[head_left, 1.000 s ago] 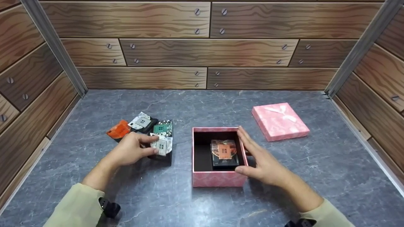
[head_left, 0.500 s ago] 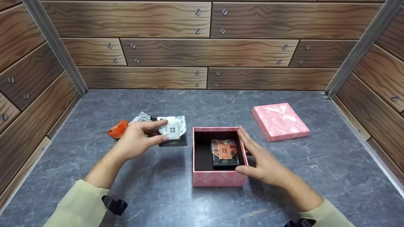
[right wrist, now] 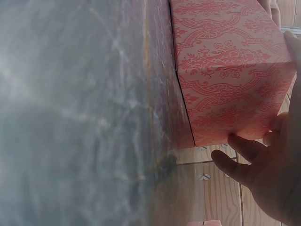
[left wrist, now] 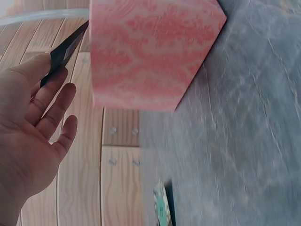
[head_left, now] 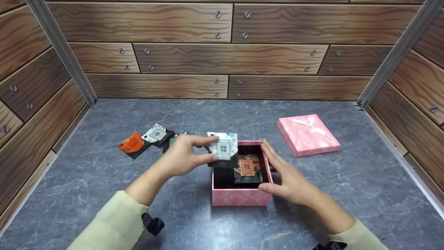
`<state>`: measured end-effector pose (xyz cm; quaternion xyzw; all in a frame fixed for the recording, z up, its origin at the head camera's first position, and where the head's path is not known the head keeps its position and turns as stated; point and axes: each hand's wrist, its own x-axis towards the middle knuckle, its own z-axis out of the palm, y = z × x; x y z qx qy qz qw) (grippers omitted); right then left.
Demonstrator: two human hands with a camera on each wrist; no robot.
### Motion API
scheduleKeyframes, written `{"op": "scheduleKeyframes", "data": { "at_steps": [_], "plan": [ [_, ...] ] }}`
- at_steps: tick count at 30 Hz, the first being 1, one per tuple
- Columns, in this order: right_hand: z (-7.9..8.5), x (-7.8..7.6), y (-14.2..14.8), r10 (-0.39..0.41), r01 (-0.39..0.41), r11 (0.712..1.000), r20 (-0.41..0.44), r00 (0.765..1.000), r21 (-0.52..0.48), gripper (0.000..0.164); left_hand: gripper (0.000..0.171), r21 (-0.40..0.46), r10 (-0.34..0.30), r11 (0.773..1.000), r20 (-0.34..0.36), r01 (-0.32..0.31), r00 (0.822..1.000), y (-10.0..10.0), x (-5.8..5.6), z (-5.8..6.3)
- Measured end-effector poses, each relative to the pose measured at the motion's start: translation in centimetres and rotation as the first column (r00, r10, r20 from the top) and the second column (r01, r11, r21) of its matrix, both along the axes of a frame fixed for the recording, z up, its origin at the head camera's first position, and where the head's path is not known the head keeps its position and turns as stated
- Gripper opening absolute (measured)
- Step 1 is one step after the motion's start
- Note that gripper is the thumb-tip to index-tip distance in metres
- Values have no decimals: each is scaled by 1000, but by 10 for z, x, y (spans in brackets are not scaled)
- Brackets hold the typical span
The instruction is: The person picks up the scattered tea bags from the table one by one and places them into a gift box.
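Observation:
Between thumb and fingers of my left hand (head_left: 184, 156), a flat black sachet with a white patterned top (head_left: 223, 149) is pinched by its left edge. It hangs over the left part of an open pink box (head_left: 241, 198), hiding some of the rim. In the left wrist view the sachet (left wrist: 63, 56) appears edge-on beside the box wall. My right hand (head_left: 288, 180) rests along the box's right side, thumb at the near corner and index finger at the far one, fingertips touching the patterned wall (right wrist: 221, 99). Inside, on the right, lies a black sachet with an orange label (head_left: 247, 168).
Left of the box lie an orange-topped sachet (head_left: 131, 142), another white-topped one (head_left: 156, 134) and a green-labelled one (head_left: 172, 141), partly behind my left hand. The pink lid with a bow (head_left: 308, 134) lies back right. Wood-patterned walls (head_left: 222, 57) enclose the grey marbled table (head_left: 229, 229).
My left hand has lifted the white-topped sachet from the group on the left and carried it right, over the box. The right hand and the box have stayed put.

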<state>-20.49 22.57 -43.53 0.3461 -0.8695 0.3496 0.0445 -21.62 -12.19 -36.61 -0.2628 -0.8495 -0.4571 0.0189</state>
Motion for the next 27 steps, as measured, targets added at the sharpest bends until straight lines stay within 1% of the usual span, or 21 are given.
{"op": "scheduleKeyframes", "data": {
  "at_steps": [3, 6, 11, 14, 18, 23, 25, 27],
  "plan": [
    [0, 0, 0, -1, 1, 1000, 1, 1000, 1, 105, 49, -17, -41, 999, -5, 41, 999, 11, -1, -3],
    [0, 0, 0, -5, 5, 1000, 8, 1000, 3, 104, 49, -59, -68, 996, -26, 66, 997, 21, -3, -5],
    [0, 1, 0, -14, 14, 1000, 12, 1000, 10, 104, 50, -129, -79, 989, -62, 70, 995, 35, -4, -9],
    [-1, 1, 0, -11, 11, 1000, 14, 1000, 5, 104, 50, -161, -87, 984, -71, 75, 994, 41, -4, -10],
    [-1, 0, 1, -2, 2, 1000, 21, 1000, -9, 103, 51, -194, -119, 976, -69, 103, 991, 49, -5, -11],
    [-2, 0, 1, 4, -4, 1000, 12, 1000, -8, 103, 48, -215, -180, 964, -106, 154, 978, 59, -6, -13],
    [-2, -1, 1, 4, -4, 1000, 10, 1000, -4, 103, 47, -229, -191, 960, -109, 162, 976, 63, -7, -14],
    [-2, -1, 1, 3, -3, 1000, 11, 1000, -2, 103, 47, -244, -195, 955, -98, 166, 976, 66, -7, -15]
  ]
}}
